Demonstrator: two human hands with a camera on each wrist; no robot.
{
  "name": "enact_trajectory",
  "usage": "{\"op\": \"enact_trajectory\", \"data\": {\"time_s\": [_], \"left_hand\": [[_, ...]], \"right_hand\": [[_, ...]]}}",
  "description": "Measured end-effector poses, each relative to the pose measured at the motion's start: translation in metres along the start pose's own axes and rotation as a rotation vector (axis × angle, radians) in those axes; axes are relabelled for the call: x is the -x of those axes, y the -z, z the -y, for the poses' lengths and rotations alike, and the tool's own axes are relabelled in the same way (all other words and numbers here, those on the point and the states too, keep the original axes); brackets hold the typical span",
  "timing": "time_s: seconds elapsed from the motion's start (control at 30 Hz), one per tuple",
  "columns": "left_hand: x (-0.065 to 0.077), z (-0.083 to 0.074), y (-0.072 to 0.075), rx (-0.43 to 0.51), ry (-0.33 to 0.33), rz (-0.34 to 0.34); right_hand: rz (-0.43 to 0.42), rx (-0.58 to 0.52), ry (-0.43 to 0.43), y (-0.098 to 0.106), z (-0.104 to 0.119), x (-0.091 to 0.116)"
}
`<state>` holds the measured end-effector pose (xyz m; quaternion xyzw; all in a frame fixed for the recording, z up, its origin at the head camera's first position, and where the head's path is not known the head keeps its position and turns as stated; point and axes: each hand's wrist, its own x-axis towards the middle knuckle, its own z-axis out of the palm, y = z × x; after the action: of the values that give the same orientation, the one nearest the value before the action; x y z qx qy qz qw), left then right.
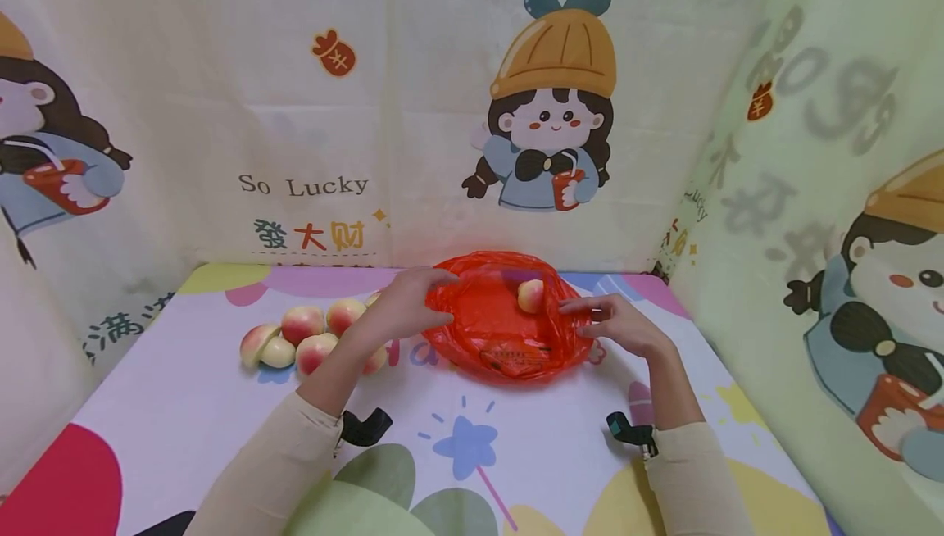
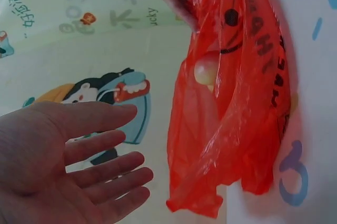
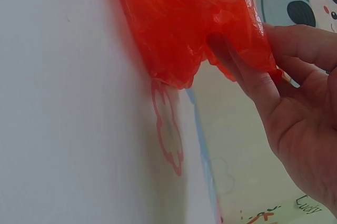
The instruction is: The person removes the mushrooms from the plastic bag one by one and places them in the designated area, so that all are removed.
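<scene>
A red plastic bag (image 1: pixel 490 356) lies on the table with its mouth spread wide. Inside it sits one peach (image 1: pixel 530 297), which also shows at the opening in the left wrist view. At the bag's right side my right hand (image 1: pixel 627 324) holds the rim, thumb and fingers on either side of the red film (image 3: pixel 179 18). My left hand (image 1: pixel 401 306) is by the left rim; its fingers are spread and bare in the left wrist view, apart from the bag (image 2: pixel 247 103). Several pink-and-cream peaches (image 1: pixel 303 324) are clustered left of the bag, partly hidden by my left arm.
A patterned cloth covers the table (image 1: pixel 546 446). Behind it hangs a printed curtain (image 1: pixel 428 110), and another printed curtain (image 1: pixel 767 216) closes off the right side. Dark wrist straps (image 1: pixel 366 428) sit on both forearms.
</scene>
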<state>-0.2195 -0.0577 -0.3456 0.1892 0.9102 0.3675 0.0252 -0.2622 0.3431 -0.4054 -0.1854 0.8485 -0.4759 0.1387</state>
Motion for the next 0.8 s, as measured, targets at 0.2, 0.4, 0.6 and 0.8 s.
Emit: {"op": "enact_trajectory", "data": {"time_s": [0.2,0.4,0.6,0.8], "left_hand": [[-0.017,-0.010,-0.010,-0.007,-0.021,0.006],[-0.034,-0.018,-0.017,0.011,-0.058,0.034],[-0.052,-0.023,-0.022,0.052,-0.060,0.056],[-0.067,-0.025,-0.027,0.113,-0.027,0.094]], "right_hand": [[-0.002,0.002,-0.001,-0.001,0.001,0.001],[-0.001,0.005,0.004,-0.001,-0.001,0.000],[-0.007,0.010,0.005,0.001,-0.002,-0.001],[0.002,-0.006,-0.006,0.001,-0.002,-0.001]]}}
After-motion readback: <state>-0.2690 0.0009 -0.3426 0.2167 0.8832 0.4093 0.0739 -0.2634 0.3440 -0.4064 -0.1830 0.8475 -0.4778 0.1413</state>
